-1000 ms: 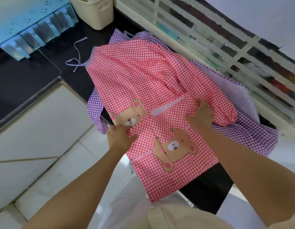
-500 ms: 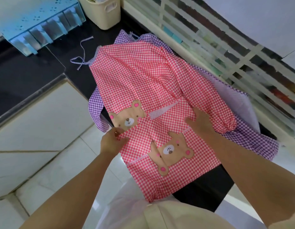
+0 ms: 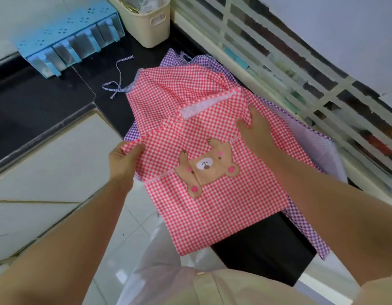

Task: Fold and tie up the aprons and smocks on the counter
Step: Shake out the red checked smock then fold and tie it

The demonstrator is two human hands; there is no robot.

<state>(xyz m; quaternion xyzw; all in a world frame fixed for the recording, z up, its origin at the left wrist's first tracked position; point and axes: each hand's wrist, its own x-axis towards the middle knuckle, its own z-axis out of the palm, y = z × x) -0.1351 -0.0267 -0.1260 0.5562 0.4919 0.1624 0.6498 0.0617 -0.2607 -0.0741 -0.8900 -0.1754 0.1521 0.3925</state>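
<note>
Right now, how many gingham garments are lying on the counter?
2. The red gingham smock with the bear patch lies on top. The purple gingham garment is spread beneath it, showing past its top, left and right edges. More could be hidden underneath.

Matt cloth on glossy black desk (image 3: 87,84).
I see red smock (image 3: 212,119) and purple smock (image 3: 173,60): woven gingham cloth; beige basket (image 3: 146,29) smooth plastic.

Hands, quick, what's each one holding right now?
Left hand: closed, gripping the folded edge of the red checked smock.
Right hand: closed, pinching the same smock's cloth.
</note>
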